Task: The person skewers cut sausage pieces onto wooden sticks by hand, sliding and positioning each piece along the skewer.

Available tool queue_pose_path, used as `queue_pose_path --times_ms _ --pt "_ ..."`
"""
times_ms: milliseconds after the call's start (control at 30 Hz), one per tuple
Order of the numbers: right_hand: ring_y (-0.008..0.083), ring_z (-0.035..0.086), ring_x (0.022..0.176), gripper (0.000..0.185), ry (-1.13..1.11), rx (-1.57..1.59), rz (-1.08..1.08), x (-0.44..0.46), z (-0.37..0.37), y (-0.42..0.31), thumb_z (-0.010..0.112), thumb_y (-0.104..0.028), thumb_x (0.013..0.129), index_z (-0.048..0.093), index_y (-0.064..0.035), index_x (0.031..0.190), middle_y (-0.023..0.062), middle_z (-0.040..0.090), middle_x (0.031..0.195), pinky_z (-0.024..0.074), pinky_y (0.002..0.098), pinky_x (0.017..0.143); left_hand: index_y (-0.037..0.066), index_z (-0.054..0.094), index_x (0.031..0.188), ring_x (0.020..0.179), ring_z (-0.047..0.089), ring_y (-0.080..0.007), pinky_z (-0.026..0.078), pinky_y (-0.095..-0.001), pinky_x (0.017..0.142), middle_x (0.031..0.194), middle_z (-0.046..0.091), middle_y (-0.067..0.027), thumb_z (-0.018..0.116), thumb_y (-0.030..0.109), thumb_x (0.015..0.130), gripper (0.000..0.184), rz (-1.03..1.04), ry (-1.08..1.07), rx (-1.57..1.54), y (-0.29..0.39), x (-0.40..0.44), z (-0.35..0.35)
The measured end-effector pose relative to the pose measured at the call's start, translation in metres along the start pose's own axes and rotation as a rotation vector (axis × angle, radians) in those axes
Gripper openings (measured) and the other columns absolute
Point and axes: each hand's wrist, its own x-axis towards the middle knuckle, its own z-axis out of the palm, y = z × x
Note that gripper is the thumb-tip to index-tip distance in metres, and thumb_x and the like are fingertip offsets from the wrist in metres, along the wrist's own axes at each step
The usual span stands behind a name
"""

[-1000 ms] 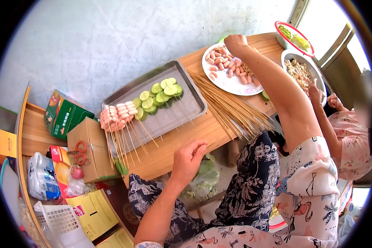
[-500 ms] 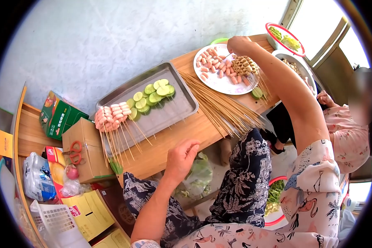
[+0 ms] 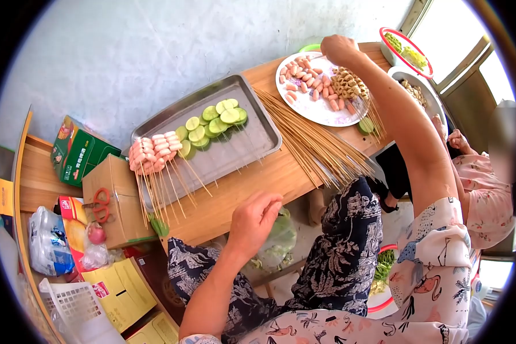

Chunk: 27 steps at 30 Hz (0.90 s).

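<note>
My left hand [image 3: 253,222] hovers at the near edge of the wooden table, fingers loosely stretched and nothing visible in them. Over the far rim of a white plate [image 3: 321,117], my right hand [image 3: 339,50] is curled closed; a thin thing shows at its fingers, too small to name. Small pink sausages [image 3: 307,77] lie scattered on that plate, beside a pile of skewered brown folded pieces [image 3: 348,85]. Bamboo skewers [image 3: 312,140] lie fanned out below the plate. A metal tray [image 3: 212,163] carries green round slices [image 3: 215,123] and skewered sausages [image 3: 155,152].
A red-rimmed bowl [image 3: 425,72] and a metal basin [image 3: 397,73] stand at the far right, near another person [image 3: 481,178]. Cardboard boxes [image 3: 112,172], red-handled scissors [image 3: 101,205] and a white basket [image 3: 69,295] are at the left. A plastic bag [image 3: 280,243] hangs below the table.
The view has shifted slightly, moving the plate a little right and up. My right hand remains at the plate's far rim; my left hand has barely moved.
</note>
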Motion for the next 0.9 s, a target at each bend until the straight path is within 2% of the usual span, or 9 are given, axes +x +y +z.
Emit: queue_pose_path --times_ms 100,367,433,567,633,767,833,900 --pt "0.0308 0.066 0.095 0.02 0.059 0.005 0.023 0.006 0.001 0.006 0.055 -0.006 0.084 0.069 -0.0039 0.097 0.0157 0.067 0.104 0.0541 0.0388 0.077 0.001 0.063 0.095 0.066 0.058 -0.0229 0.046 -0.0314 0.061 0.081 0.06 -0.011 0.06 0.01 0.086 0.013 0.001 -0.02 0.013 0.005 -0.001 -0.003" --pt "0.0272 0.065 0.1 0.02 0.002 0.036 0.133 0.025 0.045 -0.01 0.058 -0.01 0.083 0.07 -0.0078 0.099 0.0125 0.068 0.106 0.054 0.0379 0.078 0.002 0.063 0.096 0.07 0.061 -0.0254 0.049 -0.0322 0.064 0.085 0.062 -0.0125 0.061 0.011 0.086 0.014 0.014 -0.04 0.056 0.001 -0.002 -0.002" --pt "0.031 0.066 0.095 0.021 0.014 0.084 0.154 0.027 0.055 -0.008 0.051 -0.007 0.085 0.069 -0.0029 0.094 0.0172 0.067 0.102 0.0535 0.0389 0.076 0.002 0.063 0.097 0.071 0.061 -0.0261 0.049 -0.0321 0.064 0.086 0.062 -0.0127 0.061 0.012 0.087 0.015 0.002 -0.046 0.071 0.003 -0.002 -0.003" --pt "0.031 0.066 0.094 0.022 0.003 0.088 0.135 0.032 0.057 -0.003 0.051 -0.009 0.085 0.069 -0.0043 0.094 0.016 0.068 0.101 0.0532 0.0399 0.076 0.002 0.063 0.096 0.071 0.061 -0.0265 0.049 -0.0323 0.065 0.086 0.063 -0.0128 0.06 0.012 0.087 0.015 -0.003 -0.048 0.073 0.007 -0.002 -0.004" --pt "0.0282 0.066 0.098 0.022 -0.057 0.118 0.136 0.031 0.053 -0.001 0.059 -0.006 0.08 0.07 -0.0054 0.099 0.0151 0.068 0.104 0.0536 0.0383 0.077 0.002 0.063 0.096 0.071 0.061 -0.0269 0.049 -0.0325 0.065 0.087 0.063 -0.0129 0.06 0.012 0.087 0.015 0.021 -0.045 0.096 0.004 -0.003 -0.003" --pt "0.0288 0.066 0.094 0.02 -0.152 0.146 0.059 0.026 0.05 0.009 0.06 -0.002 0.075 0.071 -0.0036 0.091 0.0163 0.068 0.099 0.0531 0.0397 0.075 0.002 0.063 0.097 0.072 0.062 -0.0271 0.049 -0.0329 0.065 0.087 0.063 -0.0129 0.06 0.012 0.087 0.015 0.045 -0.04 0.097 0.004 -0.003 -0.002" --pt "0.0267 0.066 0.09 0.032 -0.285 0.158 0.078 0.026 0.049 0.011 0.066 0.002 0.067 0.071 -0.0166 0.093 0.0066 0.069 0.094 0.0518 0.0377 0.071 0.002 0.063 0.096 0.072 0.062 -0.0274 0.049 -0.0331 0.065 0.086 0.063 -0.013 0.06 0.013 0.087 0.015 0.022 -0.047 0.102 0.005 -0.004 -0.001" --pt "0.0268 0.066 0.088 0.027 -0.215 0.151 0.021 0.019 0.051 0.015 0.065 0.0 0.068 0.072 -0.0153 0.09 0.0076 0.069 0.092 0.0515 0.038 0.07 0.002 0.063 0.096 0.072 0.062 -0.0275 0.049 -0.0334 0.065 0.086 0.063 -0.0129 0.06 0.013 0.087 0.014 0.014 -0.049 0.091 0.006 -0.004 -0.001"
